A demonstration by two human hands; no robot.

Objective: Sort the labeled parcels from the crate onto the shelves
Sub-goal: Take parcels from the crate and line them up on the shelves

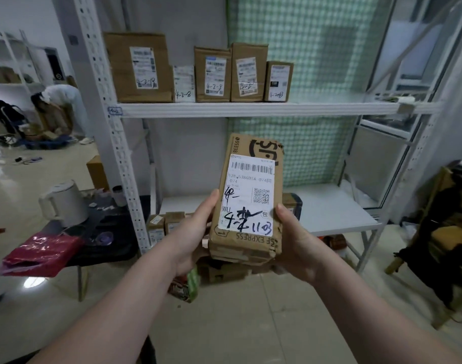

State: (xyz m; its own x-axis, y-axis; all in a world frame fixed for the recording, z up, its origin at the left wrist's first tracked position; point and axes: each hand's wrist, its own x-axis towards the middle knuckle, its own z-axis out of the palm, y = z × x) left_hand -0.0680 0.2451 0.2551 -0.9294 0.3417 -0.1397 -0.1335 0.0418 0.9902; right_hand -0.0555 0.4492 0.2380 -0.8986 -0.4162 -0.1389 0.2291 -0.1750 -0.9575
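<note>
- Holding the brown parcel [247, 203] up in front of the shelves, I see my left hand [195, 235] and right hand [294, 240] pressed on its two sides.
- Its label [248, 195] has scribbled-over writing — I might read it wrong and pick the wrong shelf.
- The upper shelf [251, 109] already has boxes [214, 73] — sliding mine in could knock one over.

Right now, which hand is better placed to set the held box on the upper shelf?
Probably the right hand: the free stretch of the upper shelf lies on its side. Both hands grip the box.
</note>
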